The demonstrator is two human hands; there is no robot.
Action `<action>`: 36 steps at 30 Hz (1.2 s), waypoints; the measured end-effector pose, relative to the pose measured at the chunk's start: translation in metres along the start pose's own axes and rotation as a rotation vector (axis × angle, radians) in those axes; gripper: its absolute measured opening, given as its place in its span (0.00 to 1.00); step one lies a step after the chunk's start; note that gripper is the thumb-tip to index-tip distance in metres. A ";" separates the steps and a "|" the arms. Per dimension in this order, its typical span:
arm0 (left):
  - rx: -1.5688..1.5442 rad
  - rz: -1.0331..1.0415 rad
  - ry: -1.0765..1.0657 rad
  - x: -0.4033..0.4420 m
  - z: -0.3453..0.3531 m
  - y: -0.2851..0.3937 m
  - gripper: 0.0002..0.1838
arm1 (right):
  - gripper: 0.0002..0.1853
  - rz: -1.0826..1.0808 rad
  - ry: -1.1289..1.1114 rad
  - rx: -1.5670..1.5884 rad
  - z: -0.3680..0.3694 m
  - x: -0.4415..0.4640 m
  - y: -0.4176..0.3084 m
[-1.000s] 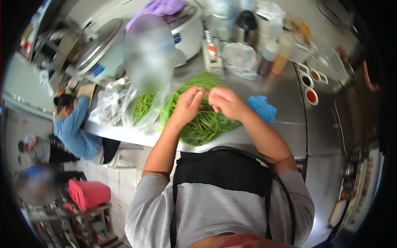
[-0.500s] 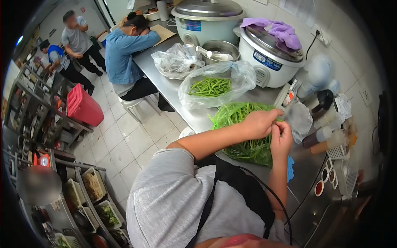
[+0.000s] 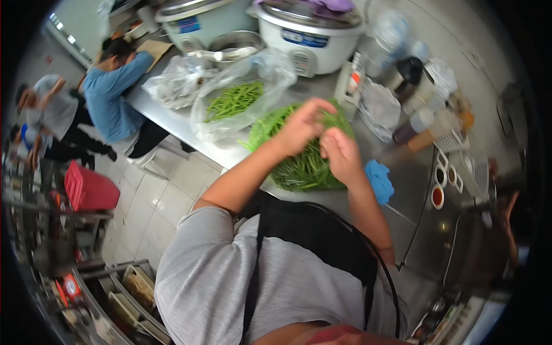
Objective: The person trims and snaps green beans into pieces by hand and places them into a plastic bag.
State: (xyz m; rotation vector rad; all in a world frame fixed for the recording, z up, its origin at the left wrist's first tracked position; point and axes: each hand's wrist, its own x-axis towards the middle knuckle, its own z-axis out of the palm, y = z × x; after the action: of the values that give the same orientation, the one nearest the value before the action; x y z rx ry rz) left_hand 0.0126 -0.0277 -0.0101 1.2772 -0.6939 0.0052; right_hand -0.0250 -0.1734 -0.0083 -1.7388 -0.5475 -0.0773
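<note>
A green plastic bag of long green vegetables (image 3: 307,167) lies on the steel table right in front of me. Over its middle is my left hand (image 3: 303,126), blurred, with its fingers bent and somewhat apart; nothing shows between them. Close to its right, my right hand (image 3: 340,150) is closed, with thumb and fingers pressed together; what it holds, if anything, is too small to make out. Left of the green bag, an open clear bag (image 3: 207,127) holds cut green pieces (image 3: 234,100).
Behind stand two large rice cookers (image 3: 310,46) and a metal bowl (image 3: 237,40). A blue cloth (image 3: 379,181), bottles (image 3: 415,125) and sauce cups (image 3: 437,196) are at the right. A person in blue (image 3: 112,98) leans on the table at the left; two people stand beyond.
The camera view has swung about. My hands, pinched close together before, are now slightly apart, and the left fingers have loosened. The bags stay in place on the table.
</note>
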 end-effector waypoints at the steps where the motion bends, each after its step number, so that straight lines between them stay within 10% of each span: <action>1: -0.202 -0.033 0.035 0.001 -0.007 -0.002 0.19 | 0.07 0.025 0.056 -0.024 -0.001 0.000 0.004; 5: -0.390 -0.236 0.217 0.011 -0.006 0.014 0.16 | 0.04 -0.267 0.297 -0.317 -0.008 0.010 0.004; 10: 0.211 -0.239 0.091 0.012 0.025 0.007 0.15 | 0.04 -0.514 0.332 -0.319 -0.016 0.016 -0.011; 21: 0.046 -0.321 0.166 0.018 0.039 0.003 0.14 | 0.02 -0.369 0.472 -0.171 -0.006 -0.003 0.004; 30: 0.243 -0.107 0.056 0.011 0.009 -0.007 0.12 | 0.09 0.282 0.023 1.107 0.009 -0.009 0.026; 34: -0.107 -0.164 0.301 0.013 0.014 0.017 0.10 | 0.12 0.312 0.000 0.299 0.019 -0.003 0.032; 35: -0.189 -0.146 0.333 0.012 0.017 0.021 0.10 | 0.12 0.030 0.196 -0.348 0.022 -0.005 0.039; 36: -0.271 -0.126 0.362 0.012 0.019 0.022 0.10 | 0.12 -0.054 0.263 -0.306 0.026 -0.004 0.038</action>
State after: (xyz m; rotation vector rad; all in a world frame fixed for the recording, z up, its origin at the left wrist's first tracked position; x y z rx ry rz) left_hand 0.0049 -0.0421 0.0168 1.0214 -0.2902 0.0368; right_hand -0.0201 -0.1559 -0.0503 -1.9711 -0.4026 -0.4420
